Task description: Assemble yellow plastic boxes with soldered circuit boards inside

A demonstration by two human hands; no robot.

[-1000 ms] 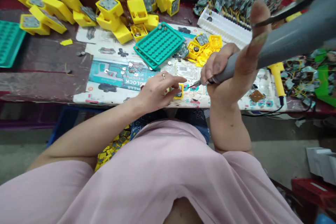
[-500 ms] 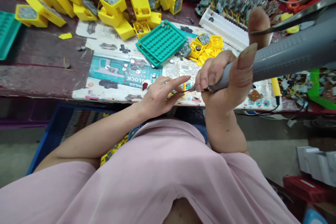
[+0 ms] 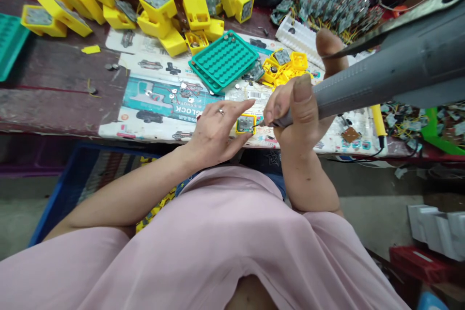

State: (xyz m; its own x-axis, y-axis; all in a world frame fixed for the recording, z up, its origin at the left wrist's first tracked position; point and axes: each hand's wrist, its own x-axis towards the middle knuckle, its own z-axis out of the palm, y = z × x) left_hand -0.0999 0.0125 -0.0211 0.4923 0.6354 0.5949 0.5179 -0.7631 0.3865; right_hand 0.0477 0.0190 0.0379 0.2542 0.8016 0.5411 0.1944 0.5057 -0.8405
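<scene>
A grey electric screwdriver [image 3: 348, 85] with a metal lever is gripped in my right hand [image 3: 296, 106], its body slanting up to the right. Its thin bit points down-left, and the tip is at a small yellow housing [image 3: 246, 124] holding a grey-green circuit board. Beside that housing, on its left, is my left hand [image 3: 216, 128], palm down with a ring on one finger. Its index finger and thumb are spread apart at the housing's far and near sides; the other fingers are partly hidden. The housing lies on a printed cardboard sheet [image 3: 163, 70].
Green trays [image 3: 225, 58] lie beyond my hands, beside small yellow parts [image 3: 285, 68]. Yellow housings [image 3: 196, 12] pile up at the back left. A white foam holder [image 3: 298, 36] carries wired boards. A yellow-handled tool [image 3: 379, 121] with a cable lies right.
The screwdriver has tilted lower and shifted slightly left with my right hand. My left thumb and index finger have spread apart, so the housing's board shows more fully.
</scene>
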